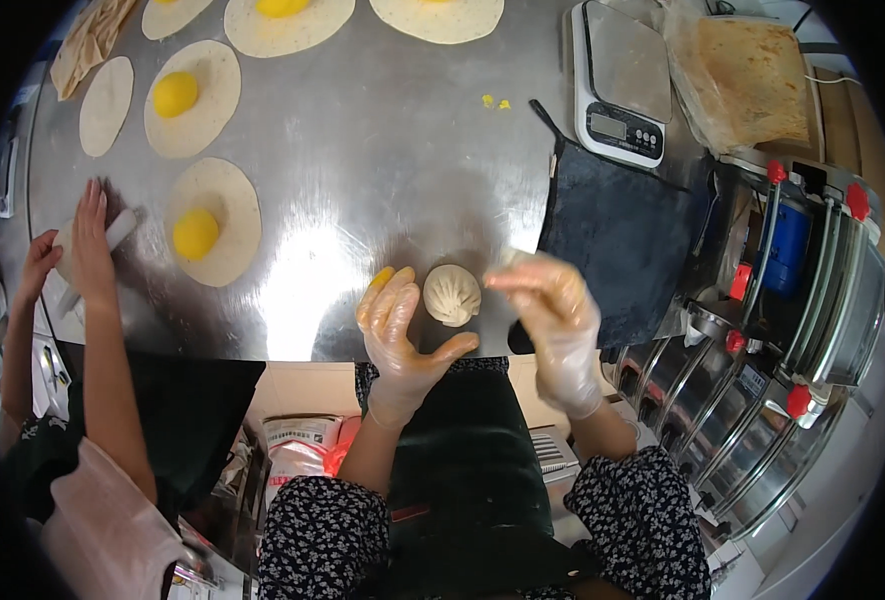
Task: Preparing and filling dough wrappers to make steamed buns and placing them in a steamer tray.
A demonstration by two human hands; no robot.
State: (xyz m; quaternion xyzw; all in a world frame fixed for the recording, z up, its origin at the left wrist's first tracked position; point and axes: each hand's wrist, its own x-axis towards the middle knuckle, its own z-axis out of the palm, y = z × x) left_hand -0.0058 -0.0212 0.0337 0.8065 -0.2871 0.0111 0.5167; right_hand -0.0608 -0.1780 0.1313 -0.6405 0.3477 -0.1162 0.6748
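Observation:
A round, pleated ball of dough point(453, 294), gathered at its top, sits on the metal table near its front edge. My left hand point(393, 325), in a clear glove with yellow filling smeared on a fingertip, curves beside the ball. Its fingers and thumb are apart, and I cannot tell whether they touch the dough. To the ball's right, my gloved right hand point(555, 318) is raised with fingers drawn together. A pale blurred bit shows at those fingertips, too unclear to name.
Flat dough rounds point(233, 190) with yellow filling balls point(196, 234) lie at left and far. A co-worker's hands point(93, 240) work a rolling pin point(120, 230) at far left. At right are a dark cloth point(613, 250), a digital scale point(618, 135) and a metal rack point(763, 400).

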